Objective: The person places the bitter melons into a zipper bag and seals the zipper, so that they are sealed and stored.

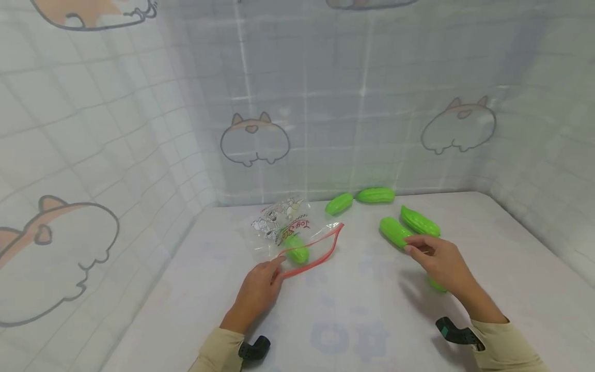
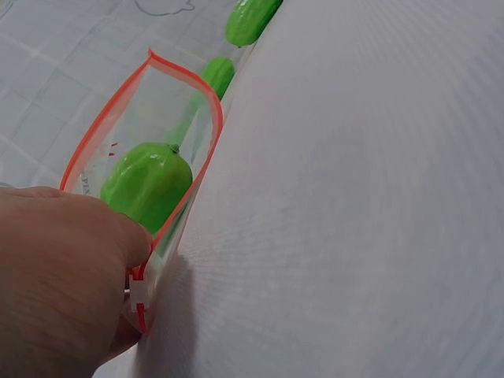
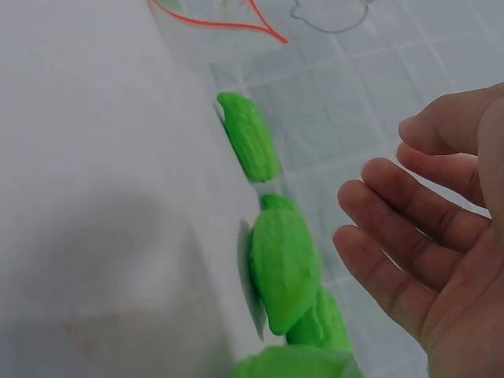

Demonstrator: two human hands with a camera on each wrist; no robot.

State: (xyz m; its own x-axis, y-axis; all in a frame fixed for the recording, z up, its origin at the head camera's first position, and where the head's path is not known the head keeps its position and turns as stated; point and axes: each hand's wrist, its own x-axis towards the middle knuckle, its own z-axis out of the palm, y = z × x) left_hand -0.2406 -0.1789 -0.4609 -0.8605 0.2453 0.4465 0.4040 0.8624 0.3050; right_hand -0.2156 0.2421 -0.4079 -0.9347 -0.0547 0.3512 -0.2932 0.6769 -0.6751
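Note:
My left hand [image 1: 257, 292] pinches the near left part of the mouth of a clear plastic zip bag [image 2: 88, 150] with a red rim. The bag lies on its side with its mouth spread toward me. Inside it is one green gourd [image 2: 150, 183], shiny and probably a plastic one. My right hand [image 1: 443, 263] hovers over the right side of the table, fingers loosely bent and holding nothing in the right wrist view. Nearest its fingertips is a smooth-looking green gourd [image 1: 393, 231], beside a ridged, pointed gourd [image 1: 420, 221]. Another gourd [image 1: 437, 284] is mostly hidden beneath this hand.
Two more green gourds, a small one [image 1: 339, 204] and a ridged one [image 1: 375, 195], lie at the table's back edge by the curtain. Pale cloth [image 1: 353, 310] covers the table. A sheet [image 1: 334, 103] with cartoon dogs encloses the back and sides.

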